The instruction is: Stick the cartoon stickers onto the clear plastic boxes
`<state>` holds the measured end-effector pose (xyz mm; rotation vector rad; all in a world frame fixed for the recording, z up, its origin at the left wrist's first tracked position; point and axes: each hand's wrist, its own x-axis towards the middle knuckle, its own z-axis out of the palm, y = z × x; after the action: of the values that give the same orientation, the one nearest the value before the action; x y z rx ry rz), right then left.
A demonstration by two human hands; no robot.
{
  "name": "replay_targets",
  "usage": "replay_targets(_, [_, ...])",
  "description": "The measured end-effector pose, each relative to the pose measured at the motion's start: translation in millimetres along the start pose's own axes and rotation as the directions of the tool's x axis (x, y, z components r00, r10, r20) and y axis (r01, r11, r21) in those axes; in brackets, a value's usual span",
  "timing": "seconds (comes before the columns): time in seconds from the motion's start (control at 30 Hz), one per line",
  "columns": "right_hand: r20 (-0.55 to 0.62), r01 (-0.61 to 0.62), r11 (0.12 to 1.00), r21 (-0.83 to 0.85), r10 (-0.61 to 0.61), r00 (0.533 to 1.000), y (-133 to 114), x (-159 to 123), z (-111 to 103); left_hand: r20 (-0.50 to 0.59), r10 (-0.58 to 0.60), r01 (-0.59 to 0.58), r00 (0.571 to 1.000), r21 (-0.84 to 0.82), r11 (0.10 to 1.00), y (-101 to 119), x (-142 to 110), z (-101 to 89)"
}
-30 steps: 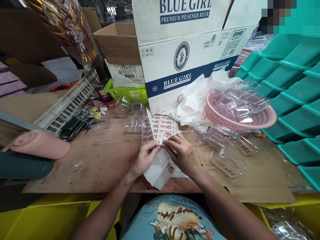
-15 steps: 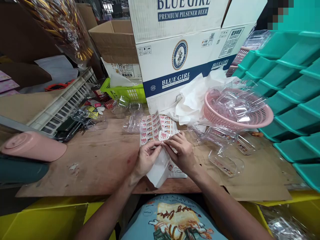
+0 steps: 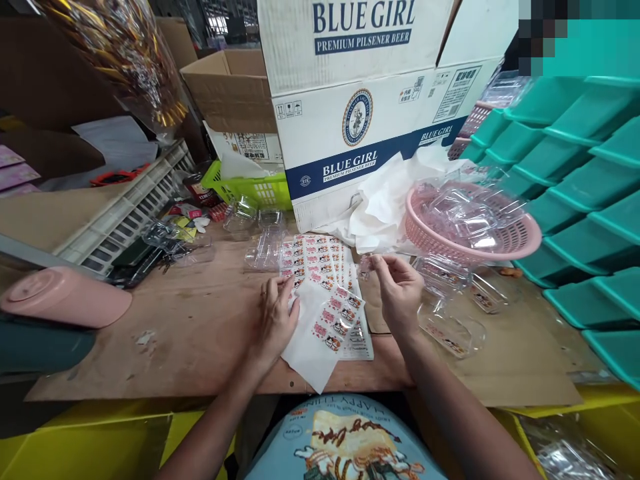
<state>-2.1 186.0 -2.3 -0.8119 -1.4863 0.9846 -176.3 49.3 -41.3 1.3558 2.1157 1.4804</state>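
Note:
Between thumb and fingertips my right hand (image 3: 401, 293) pinches a small clear sticker (image 3: 367, 267) with a pink print, raised above the table. My left hand (image 3: 277, 317) is open, its fingers loosely bent beside the left edge of the sticker sheets. Printed sticker sheets (image 3: 320, 257) lie stacked in front of me. On top, a partly peeled sheet (image 3: 313, 357) shows white backing paper and a block of cartoon stickers. To the right lie several clear plastic boxes, the nearest a clear box (image 3: 453, 333) bearing a similar sticker.
A pink basket (image 3: 530, 243) of clear boxes stands right, near stacked teal trays (image 3: 580, 260). A white beer carton (image 3: 320, 113) blocks the back. A green basket (image 3: 213, 180), a clear container (image 3: 265, 250) and a pink tumbler (image 3: 65, 297) are to the left.
My hands, together over the sheet before, have moved apart. The right hand has gone right with the sticker. My left hand has moved left, and the peeled sheet now lies flatter.

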Motion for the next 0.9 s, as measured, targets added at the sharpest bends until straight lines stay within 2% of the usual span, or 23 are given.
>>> replay_targets(0.03, [-0.013, 0.059, 0.998, -0.032, -0.059, 0.998, -2.3, -0.8, 0.1, -0.004, 0.023, -0.023, 1.0, -0.017, 1.0, 7.2, -0.9, 1.8])
replay_targets(0.07, [0.002, 0.138, 0.987, -0.083, -0.139, 0.99, -5.4, -3.4, 1.5, 0.039, 0.035, -0.032, 0.999, -0.075, 0.997, 16.6, -2.1, 4.7])
replay_targets(0.13, [0.144, 0.328, 0.92, -0.213, -0.302, 0.942, -12.7, -12.3, 6.6, 0.227, 0.013, 0.063, 0.974, -0.323, 0.944, 37.8, -4.2, 12.3])
replay_targets(0.2, [0.354, 0.482, 0.83, -0.281, -0.377, 0.856, -19.1, -22.3, 9.9, 0.389, -0.023, 0.259, 0.921, -0.567, 0.782, 54.1, -4.6, 18.5])
replay_targets(0.23, [0.431, 0.516, 0.812, -0.271, -0.377, 0.82, -21.4, -25.9, 9.5, 0.422, -0.049, 0.338, 0.905, -0.647, 0.683, 58.7, -3.9, 19.7])
replay_targets(0.27, [0.47, 0.507, 0.827, -0.241, -0.357, 0.807, -22.8, -28.0, 7.6, 0.432, -0.084, 0.392, 0.898, -0.7, 0.596, 60.9, -2.9, 19.4])
replay_targets(0.3, [0.463, 0.455, 0.867, -0.204, -0.324, 0.825, -23.4, -28.4, 4.5, 0.428, -0.12, 0.423, 0.896, -0.736, 0.529, 61.3, -1.8, 17.8])
replay_targets(0.33, [0.421, 0.369, 0.915, -0.166, -0.272, 0.865, -23.1, -27.3, 0.8, 0.426, -0.148, 0.442, 0.892, -0.756, 0.483, 60.4, -0.9, 15.4])
replay_targets(0.4, [0.323, 0.148, 0.984, -0.099, -0.109, 0.94, -20.7, -22.8, -5.6, 0.434, -0.178, 0.467, 0.883, -0.77, 0.435, 58.2, -0.7, 10.7])
replay_targets(0.43, [0.307, 0.035, 0.997, -0.068, -0.013, 0.952, -18.8, -20.5, -7.1, 0.439, -0.177, 0.47, 0.881, -0.771, 0.429, 57.8, -1.6, 9.7])
replay_targets(0.5, [0.357, -0.148, 0.989, -0.006, 0.141, 0.923, -14.8, -18.1, -6.0, 0.435, -0.151, 0.455, 0.888, -0.774, 0.441, 59.1, -5.6, 11.5])
replay_targets(0.57, [0.395, -0.228, 0.972, 0.058, 0.187, 0.899, -11.9, -18.4, -2.5, 0.431, -0.102, 0.422, 0.896, -0.76, 0.494, 60.3, -10.7, 16.1])
replay_targets(0.6, [0.377, -0.221, 0.972, 0.078, 0.176, 0.909, -11.2, -18.7, -1.6, 0.419, -0.078, 0.389, 0.905, -0.737, 0.554, 59.2, -12.4, 17.6])
replay_targets(0.67, [0.269, -0.141, 0.986, 0.091, 0.112, 0.956, -10.8, -17.4, -4.5, 0.318, -0.047, 0.245, 0.947, -0.62, 0.745, 50.7, -11.2, 14.2])
replay_targets(0.73, [0.137, -0.064, 0.994, 0.085, 0.052, 0.989, -10.7, -12.8, -13.2, 0.085, -0.002, 0.031, 0.996, -0.346, 0.938, 33.3, -1.7, -0.8])
replay_targets(0.77, [0.083, -0.046, 0.995, 0.088, 0.039, 0.996, -10.6, -10.0, -18.3, -0.05, 0.051, -0.058, 0.997, -0.162, 0.985, 22.2, 5.9, -12.1])
replay_targets(0.8, [0.047, -0.042, 0.994, 0.1, 0.038, 0.998, -10.5, -7.8, -22.8, -0.158, 0.11, -0.107, 0.981, 0.024, 0.994, 10.3, 15.0, -24.7])
replay_targets(0.83, [0.035, -0.05, 0.992, 0.119, 0.047, 0.998, -10.7, -6.8, -25.7, -0.212, 0.17, -0.134, 0.962, 0.174, 0.976, -1.4, 24.8, -37.0])
replay_targets(0.9, [0.091, -0.093, 0.982, 0.166, 0.079, 0.993, -12.3, -9.5, -24.9, -0.172, 0.281, -0.198, 0.944, 0.387, 0.901, -20.8, 44.4, -55.9])
